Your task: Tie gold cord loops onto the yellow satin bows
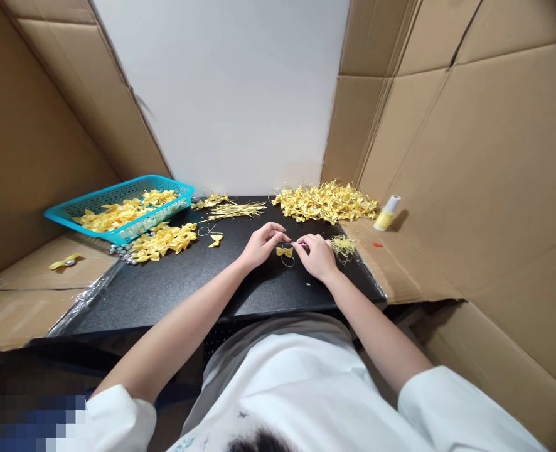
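My left hand (pixel 263 244) is closed in a pinch, its thumb and fingertips meeting just above a yellow ribbon bow (pixel 284 252). A thin yellow cord (pixel 287 265) loops below that bow, and its upper end seems to run up to my fingertips. My right hand (pixel 318 255) is curled, its fingertips close to the left ones. Something small, thin and dark shows at its fingers, too small to name. A tangle of yellow thread scraps (pixel 344 248) lies just right of my right hand.
A blue basket (pixel 174 186) of yellow bows stands back left, with loose bows (pixel 165 242) and silvery beads (pixel 123 252) before it. Yellow cords (pixel 235 210) lie at the back. A large bow heap (pixel 325 202) and a thread spool (pixel 387 213) are right. Cardboard walls enclose the table.
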`<state>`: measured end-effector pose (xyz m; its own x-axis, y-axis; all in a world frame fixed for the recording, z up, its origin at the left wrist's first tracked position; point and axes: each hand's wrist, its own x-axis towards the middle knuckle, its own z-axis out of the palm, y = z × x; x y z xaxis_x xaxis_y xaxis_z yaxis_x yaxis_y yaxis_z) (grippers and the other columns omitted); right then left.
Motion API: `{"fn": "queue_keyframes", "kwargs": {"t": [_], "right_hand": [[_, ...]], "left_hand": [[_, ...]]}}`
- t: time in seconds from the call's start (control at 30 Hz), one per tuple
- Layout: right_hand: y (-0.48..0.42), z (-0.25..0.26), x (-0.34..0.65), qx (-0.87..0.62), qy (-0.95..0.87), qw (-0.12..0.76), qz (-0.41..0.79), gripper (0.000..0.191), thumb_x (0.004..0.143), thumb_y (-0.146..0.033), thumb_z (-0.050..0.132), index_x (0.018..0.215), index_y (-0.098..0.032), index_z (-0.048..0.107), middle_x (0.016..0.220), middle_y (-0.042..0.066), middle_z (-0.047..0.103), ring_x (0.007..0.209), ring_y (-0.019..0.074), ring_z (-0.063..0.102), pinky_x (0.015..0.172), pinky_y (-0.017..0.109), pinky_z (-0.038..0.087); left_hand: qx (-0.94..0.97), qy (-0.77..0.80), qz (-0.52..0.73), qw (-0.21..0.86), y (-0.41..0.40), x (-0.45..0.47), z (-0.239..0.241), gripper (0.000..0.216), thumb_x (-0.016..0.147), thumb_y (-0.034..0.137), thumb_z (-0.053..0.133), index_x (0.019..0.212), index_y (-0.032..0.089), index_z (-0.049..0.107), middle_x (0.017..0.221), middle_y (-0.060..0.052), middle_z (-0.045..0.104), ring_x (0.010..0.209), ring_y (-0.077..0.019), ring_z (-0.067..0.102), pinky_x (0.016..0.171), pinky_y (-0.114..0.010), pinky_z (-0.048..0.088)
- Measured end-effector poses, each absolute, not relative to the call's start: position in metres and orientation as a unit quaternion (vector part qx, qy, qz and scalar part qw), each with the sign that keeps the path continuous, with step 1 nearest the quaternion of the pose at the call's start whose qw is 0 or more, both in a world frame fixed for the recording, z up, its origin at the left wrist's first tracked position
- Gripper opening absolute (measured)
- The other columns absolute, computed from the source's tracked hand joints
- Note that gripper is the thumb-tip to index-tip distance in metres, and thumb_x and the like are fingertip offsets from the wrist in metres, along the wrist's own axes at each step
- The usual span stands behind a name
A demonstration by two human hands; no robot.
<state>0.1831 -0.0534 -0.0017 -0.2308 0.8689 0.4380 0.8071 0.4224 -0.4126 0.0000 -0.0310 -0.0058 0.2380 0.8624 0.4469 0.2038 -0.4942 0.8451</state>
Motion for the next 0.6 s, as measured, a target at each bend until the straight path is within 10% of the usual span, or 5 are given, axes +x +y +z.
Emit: {"fn": "queue_keyframes", "kwargs": {"t": [0.6], "right_hand": [[-0.0542, -0.0018, 0.1831, -0.534, -0.784, 0.314, 0.042, 0.020, 0.092, -0.035, 0.052, 0.088, -0.022, 0.067, 0.094, 0.004, 0.071, 0.095, 0.0218, 0.058, 0.078, 0.034, 0.031]], "left_hand": [[0.732, 0.375, 0.479, 0.308, -0.0294, -0.0017, -0.0081, 0.025, 0.089, 0.039, 0.054, 0.098, 0.016, 0.055, 0.088, -0.009, 0.076, 0.083, -0.0195, 0.069, 0.079, -0.032, 0.050]]}}
